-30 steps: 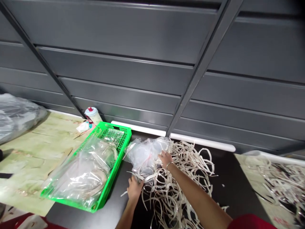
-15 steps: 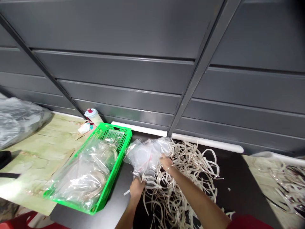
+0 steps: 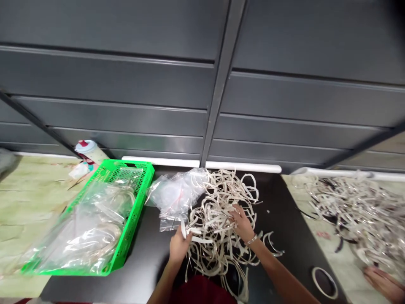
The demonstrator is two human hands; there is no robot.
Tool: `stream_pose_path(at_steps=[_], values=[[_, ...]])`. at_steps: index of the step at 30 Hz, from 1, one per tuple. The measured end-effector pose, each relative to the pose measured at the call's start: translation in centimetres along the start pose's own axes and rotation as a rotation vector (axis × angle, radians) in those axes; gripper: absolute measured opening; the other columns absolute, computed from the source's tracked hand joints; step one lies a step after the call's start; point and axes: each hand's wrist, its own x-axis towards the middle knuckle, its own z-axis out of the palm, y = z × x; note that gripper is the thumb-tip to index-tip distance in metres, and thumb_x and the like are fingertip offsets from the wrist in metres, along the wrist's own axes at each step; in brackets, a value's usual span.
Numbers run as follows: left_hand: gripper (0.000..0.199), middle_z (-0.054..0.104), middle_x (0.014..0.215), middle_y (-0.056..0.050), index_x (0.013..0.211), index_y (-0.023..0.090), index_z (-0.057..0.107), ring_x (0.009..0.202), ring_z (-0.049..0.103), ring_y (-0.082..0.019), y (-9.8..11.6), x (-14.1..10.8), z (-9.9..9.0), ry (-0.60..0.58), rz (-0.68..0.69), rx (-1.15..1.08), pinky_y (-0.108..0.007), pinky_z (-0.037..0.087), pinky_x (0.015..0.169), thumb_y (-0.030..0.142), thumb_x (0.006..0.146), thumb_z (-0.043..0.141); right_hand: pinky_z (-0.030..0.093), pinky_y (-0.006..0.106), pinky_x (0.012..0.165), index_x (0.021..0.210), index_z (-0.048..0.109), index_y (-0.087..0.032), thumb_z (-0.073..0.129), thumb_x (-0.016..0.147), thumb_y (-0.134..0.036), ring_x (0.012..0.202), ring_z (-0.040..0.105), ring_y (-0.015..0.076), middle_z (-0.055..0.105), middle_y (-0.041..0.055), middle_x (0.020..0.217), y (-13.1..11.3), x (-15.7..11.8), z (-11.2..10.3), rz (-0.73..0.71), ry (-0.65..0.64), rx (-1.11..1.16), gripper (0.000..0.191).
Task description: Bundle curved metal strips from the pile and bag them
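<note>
Since the earlier frame the right hand [image 3: 243, 223] has moved off the edge of the bag and into the middle of the tangle, and the view has swung to take in more at the right. Its fingers are spread and pressed down among the glossy pale plastic strips [image 3: 218, 198], with no clear pinch on any one strip. The left hand [image 3: 179, 249] is curled, its fingers closed on the end of a white strip [image 3: 183, 230]. Just beside that hand, a crumpled clear zip bag [image 3: 175, 196] touches the upper left of the tangle on the black bench top [image 3: 148, 253]. Further left sits a bright green mesh crate [image 3: 148, 169] holding clear bags of coiled strips [image 3: 88, 236]. Strips hooked around one another could snag if the spread fingers drag through them, and a tug on the held strip could pull others along or catch the light bag and slide it. Loose strips reaching the bench's right side could mingle with the heaped strips [image 3: 357, 211] at upper right, where another person's hand [image 3: 384, 283] rests at the lower corner.
</note>
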Motion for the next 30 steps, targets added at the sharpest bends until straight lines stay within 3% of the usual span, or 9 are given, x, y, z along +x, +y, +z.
stream_pose_path(at_steps=[3, 6, 9, 13, 15, 18, 25, 30], values=[[0.03, 0.072, 0.096, -0.006, 0.11, 0.019, 0.056, 0.093, 0.066, -0.023, 1.6, -0.6, 0.6, -0.027, 0.073, 0.008, -0.023, 0.042, 0.072, 0.029, 0.082, 0.054, 0.051, 0.039, 0.083, 0.09, 0.061, -0.02, 0.054, 0.075, -0.021, 0.099, 0.057, 0.0235, 0.046, 0.0124, 0.121, 0.2, -2.2, -0.3, 0.205, 0.133, 0.193, 0.017], [0.03, 0.072, 0.095, -0.005, 0.108, 0.019, 0.059, 0.091, 0.066, -0.021, 2.9, -1.0, 1.2, -0.062, 0.164, 0.011, -0.023, 0.043, 0.074, 0.026, 0.079, 0.057, 0.049, 0.041, 0.084, 0.084, 0.062, -0.019, 0.064, 0.062, -0.024, 0.085, 0.059, 0.0209, 0.046, 0.0124, 0.122, 0.0, -3.1, -0.4, 0.486, 0.274, 0.471, 0.023], [0.029, 0.073, 0.089, -0.002, 0.105, 0.021, 0.062, 0.084, 0.067, -0.019, 3.8, -1.5, 2.1, -0.124, 0.264, 0.006, -0.023, 0.045, 0.074, 0.023, 0.076, 0.059, 0.048, 0.042, 0.085, 0.081, 0.063, -0.018, 0.068, 0.051, -0.024, 0.087, 0.059, 0.0224, 0.048, 0.0123, 0.122, -0.2, -3.5, -0.5, 0.643, 0.374, 0.611, 0.032], [0.033, 0.073, 0.094, -0.002, 0.109, 0.022, 0.061, 0.088, 0.067, -0.018, 4.4, -2.4, 3.1, -0.157, 0.342, -0.009, -0.023, 0.046, 0.08, 0.022, 0.076, 0.059, 0.053, 0.038, 0.071, 0.08, 0.06, -0.019, 0.07, 0.053, -0.034, 0.082, 0.063, 0.0239, 0.063, 0.0074, 0.093, -0.1, -3.6, -0.9, 0.795, 0.434, 0.801, 0.033], [0.034, 0.072, 0.101, -0.003, 0.11, 0.021, 0.061, 0.093, 0.066, -0.018, 4.4, -2.7, 3.2, -0.139, 0.353, -0.021, -0.024, 0.046, 0.083, 0.022, 0.076, 0.058, 0.054, 0.036, 0.061, 0.078, 0.058, -0.019, 0.069, 0.057, -0.042, 0.069, 0.065, 0.022, 0.064, 0.0029, 0.075, 0.1, -3.6, -1.3, 0.875, 0.438, 0.929, 0.033], [0.032, 0.069, 0.109, -0.004, 0.109, 0.021, 0.061, 0.099, 0.064, -0.018, 3.8, -3.0, 2.6, -0.093, 0.34, -0.044, -0.025, 0.045, 0.088, 0.021, 0.077, 0.056, 0.053, 0.032, 0.051, 0.078, 0.058, -0.019, 0.072, 0.056, -0.045, 0.057, 0.065, 0.0194, 0.064, -0.0004, 0.065, 0.3, -3.4, -2.2, 0.961, 0.424, 1.099, 0.037], [0.029, 0.072, 0.102, -0.008, 0.106, 0.016, 0.061, 0.094, 0.066, -0.021, 0.4, -3.9, 1.0, 0.007, 0.216, -0.084, -0.028, 0.047, 0.084, 0.024, 0.08, 0.052, 0.051, 0.023, 0.042, 0.089, 0.062, -0.016, 0.066, 0.072, -0.035, 0.054, 0.065, 0.0143, 0.07, 0.0067, 0.087, -0.8, -2.7, -4.3, 1.021, 0.252, 1.384, 0.025], [0.028, 0.073, 0.097, -0.006, 0.104, 0.017, 0.062, 0.088, 0.068, -0.02, -1.2, -5.1, 0.9, 0.021, 0.14, -0.118, -0.026, 0.049, 0.077, 0.026, 0.079, 0.054, 0.047, 0.019, 0.036, 0.084, 0.059, -0.017, 0.053, 0.084, -0.029, 0.049, 0.061, 0.0119, 0.069, 0.0062, 0.076, -1.1, -1.9, -4.7, 1.028, 0.125, 1.496, 0.014]])
